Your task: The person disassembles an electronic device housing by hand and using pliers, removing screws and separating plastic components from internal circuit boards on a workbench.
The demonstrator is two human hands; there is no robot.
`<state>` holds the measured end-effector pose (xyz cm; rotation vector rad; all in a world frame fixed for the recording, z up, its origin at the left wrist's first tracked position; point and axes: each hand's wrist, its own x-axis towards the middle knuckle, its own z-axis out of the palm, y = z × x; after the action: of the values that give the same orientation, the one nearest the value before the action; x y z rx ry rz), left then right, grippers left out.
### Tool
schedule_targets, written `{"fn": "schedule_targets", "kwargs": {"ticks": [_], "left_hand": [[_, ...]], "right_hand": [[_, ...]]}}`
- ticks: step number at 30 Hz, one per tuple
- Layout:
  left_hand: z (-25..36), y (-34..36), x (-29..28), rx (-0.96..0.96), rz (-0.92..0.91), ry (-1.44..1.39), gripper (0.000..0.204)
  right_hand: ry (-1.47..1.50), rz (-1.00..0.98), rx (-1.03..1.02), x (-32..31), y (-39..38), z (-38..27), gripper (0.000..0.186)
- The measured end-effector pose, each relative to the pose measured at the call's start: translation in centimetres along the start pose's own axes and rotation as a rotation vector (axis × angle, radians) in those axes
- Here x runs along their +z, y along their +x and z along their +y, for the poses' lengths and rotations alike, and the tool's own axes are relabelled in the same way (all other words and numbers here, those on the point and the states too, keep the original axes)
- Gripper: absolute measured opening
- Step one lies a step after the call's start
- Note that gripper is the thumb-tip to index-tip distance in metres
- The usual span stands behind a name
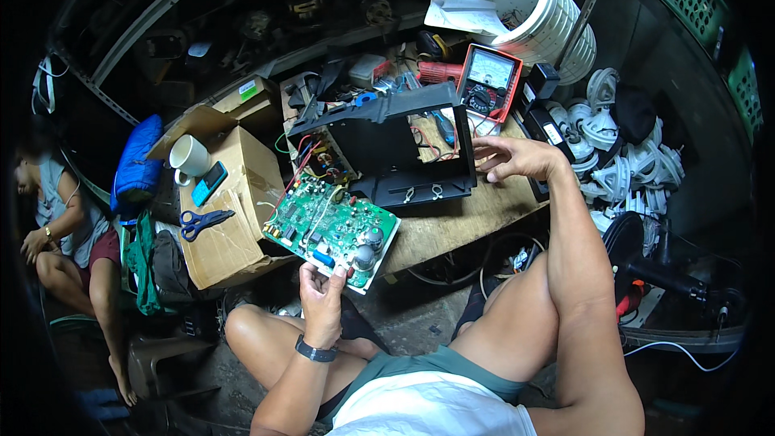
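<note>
My left hand (321, 307) is closed on the near edge of a green circuit board (327, 222), thumb on top. The board carries round capacitors, a blue component and a pale plate along its edge. Red wires (300, 168) run from it to a smaller board (329, 163) inside a black plastic housing (387, 149), an open frame standing tilted on the wooden table (452, 230). At the housing's right side is my right hand (517, 160), fingers spread and loosely bent. Its fingertips are at the frame's edge; whether they press on it is unclear.
An analog multimeter (488, 85) stands behind the housing. On the left, a cardboard box (250, 182) bears scissors (206, 224), a phone (210, 183) and a mug (190, 156). White plastic parts (617, 153) pile up at right, below a bucket (541, 16). A person (73, 218) sits far left.
</note>
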<state>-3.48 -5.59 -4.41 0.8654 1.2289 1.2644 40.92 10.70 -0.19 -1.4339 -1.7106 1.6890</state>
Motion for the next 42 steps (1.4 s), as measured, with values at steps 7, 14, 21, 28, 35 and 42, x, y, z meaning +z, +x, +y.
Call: {"fn": "schedule_targets", "kwargs": {"ticks": [7,14,21,28,35,42], "left_hand": [[-2.9,0.8,-1.5,0.000,0.088,0.084,0.040],[-3.4,0.7,-0.8,0.006,0.001,-0.079,0.045],[-6.0,0.6,0.2,0.045,-0.076,-0.109,0.044],[-5.9,0.3,0.7,0.047,-0.085,0.152,0.046],[1.1,1.0,-5.4,-0.141,-0.405,0.759,0.044],[8.9,11.9,-6.1,0.103,-0.186,0.533,0.043]], "right_hand": [[-0.222,-0.022,0.034,0.3,2.7,0.7,0.056],[-0.158,-0.010,-0.056,2.5,2.1,-0.8,0.127],[0.507,0.009,-0.359,5.0,2.2,-3.2,0.105],[0.655,0.067,-0.612,7.4,2.6,-8.0,0.089],[0.715,0.078,-0.653,6.6,3.2,-8.0,0.084],[0.703,0.060,-0.692,6.9,3.0,-8.1,0.085]]}}
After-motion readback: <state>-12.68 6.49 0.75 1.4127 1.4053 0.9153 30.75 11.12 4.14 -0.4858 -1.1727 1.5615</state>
